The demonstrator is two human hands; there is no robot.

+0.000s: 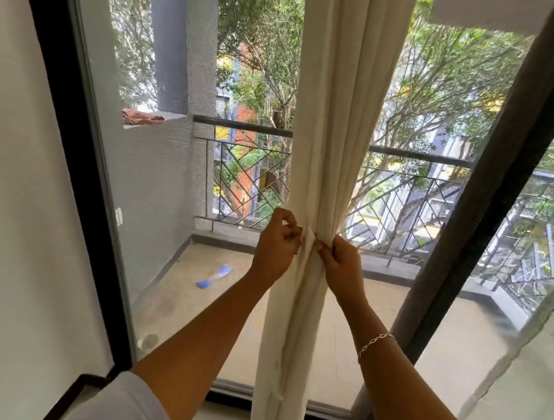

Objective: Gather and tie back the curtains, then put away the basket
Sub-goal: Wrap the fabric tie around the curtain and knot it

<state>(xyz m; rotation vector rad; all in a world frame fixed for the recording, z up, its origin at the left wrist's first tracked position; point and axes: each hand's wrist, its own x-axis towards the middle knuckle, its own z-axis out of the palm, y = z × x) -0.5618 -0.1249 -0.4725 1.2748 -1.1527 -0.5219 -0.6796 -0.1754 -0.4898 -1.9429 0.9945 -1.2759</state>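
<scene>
A cream curtain [342, 114] hangs bunched into a narrow column in front of the glass door. At its waist a thin white tie strip [310, 238] wraps the gathered folds. My left hand [277, 243] pinches the strip from the left side. My right hand [342, 260] pinches it from the right, fingertips almost touching the left ones. A chain bracelet sits on my right wrist. No basket is in view.
Black door frames stand at the left [71, 156] and right [493, 197]. A sheer curtain [541, 337] hangs at the far right. Beyond the glass lie a balcony floor with a blue object [215, 275], a metal railing [251, 180] and trees.
</scene>
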